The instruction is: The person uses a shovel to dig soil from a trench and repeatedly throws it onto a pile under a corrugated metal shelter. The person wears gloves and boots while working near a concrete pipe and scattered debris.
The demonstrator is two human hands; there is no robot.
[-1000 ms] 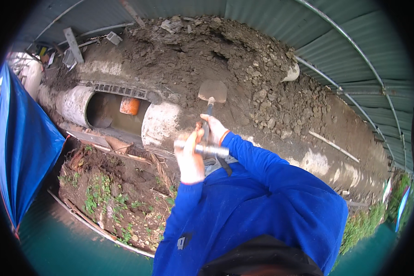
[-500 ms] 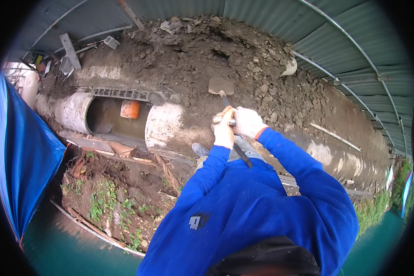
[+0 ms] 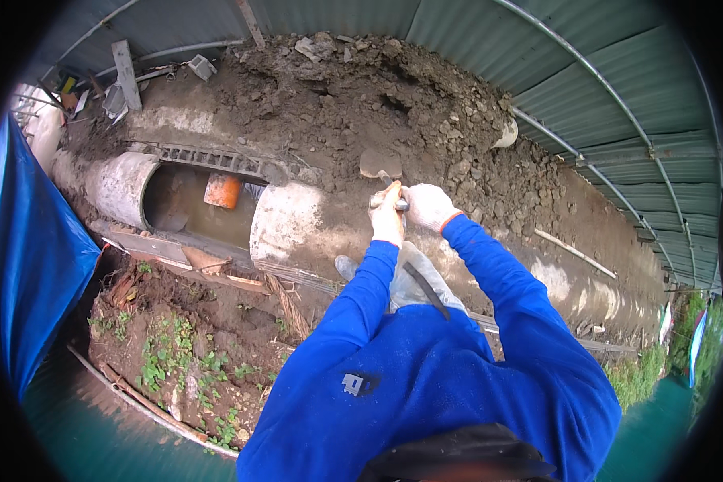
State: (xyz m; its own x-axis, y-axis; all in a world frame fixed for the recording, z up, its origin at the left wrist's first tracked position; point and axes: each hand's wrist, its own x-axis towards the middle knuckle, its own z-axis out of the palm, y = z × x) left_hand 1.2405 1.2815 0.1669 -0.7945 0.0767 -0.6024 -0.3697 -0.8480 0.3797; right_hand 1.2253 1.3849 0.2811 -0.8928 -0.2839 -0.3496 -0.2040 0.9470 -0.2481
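Both my hands wear white work gloves and grip a shovel, whose muddy blade (image 3: 380, 165) rests against the brown soil just beyond them. My left hand (image 3: 387, 217) is wrapped round the shaft, its glove stained orange at the fingers. Close beside it, my right hand (image 3: 430, 206) is closed on the same tool. A short grey piece of the handle shows between the two gloves. The dark lower end of the shaft (image 3: 427, 291) slants back over my grey trousers. My fingers hide the middle of the shaft.
A heap of clods and stones (image 3: 458, 120) rises beyond the shovel, below a corrugated metal fence (image 3: 618, 104). At left, an opening between pale concrete pipes (image 3: 285, 221) holds murky water and an orange bucket-like object (image 3: 222, 191). A blue tarp (image 3: 36, 249) hangs farther left.
The view has shifted slightly. The shovel blade now appears nearer my hands and its shaft more foreshortened. Both hands keep their hold.
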